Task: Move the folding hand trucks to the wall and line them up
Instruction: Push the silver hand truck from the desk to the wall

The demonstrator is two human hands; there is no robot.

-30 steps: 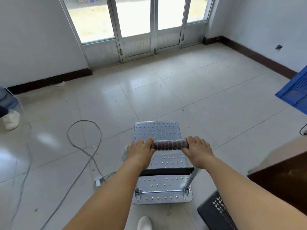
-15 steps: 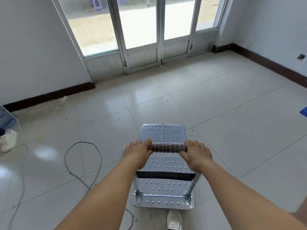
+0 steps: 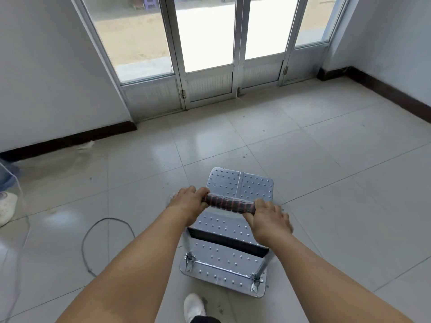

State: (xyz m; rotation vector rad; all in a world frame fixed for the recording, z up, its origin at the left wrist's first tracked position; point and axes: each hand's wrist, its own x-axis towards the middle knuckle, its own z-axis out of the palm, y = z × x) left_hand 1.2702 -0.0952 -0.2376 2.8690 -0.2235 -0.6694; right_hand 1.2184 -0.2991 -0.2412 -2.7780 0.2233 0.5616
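One folding hand truck stands on the tiled floor in front of me: a silver studded metal platform (image 3: 254, 185) with an upright handle wrapped in a black and red grip (image 3: 229, 203). My left hand (image 3: 190, 202) is closed on the left end of the grip. My right hand (image 3: 267, 217) is closed on its right end. The platform points toward the glass doors and sits slightly skewed to the right. A black crossbar (image 3: 228, 241) spans the handle posts below my hands. No other hand truck is in view.
Glass doors (image 3: 210, 43) fill the far wall, with white walls and dark baseboard at left (image 3: 70, 138) and right (image 3: 391, 92). A grey cable (image 3: 93, 229) loops on the floor at left. Another person's white shoe (image 3: 7, 206) is at the left edge. My own shoe (image 3: 193, 306) is below the truck.
The hand truck and I have rolled forward toward the glass doors, which are now closer. The blue crate, dark table and black basket at right have left the view. The platform has skewed slightly right.
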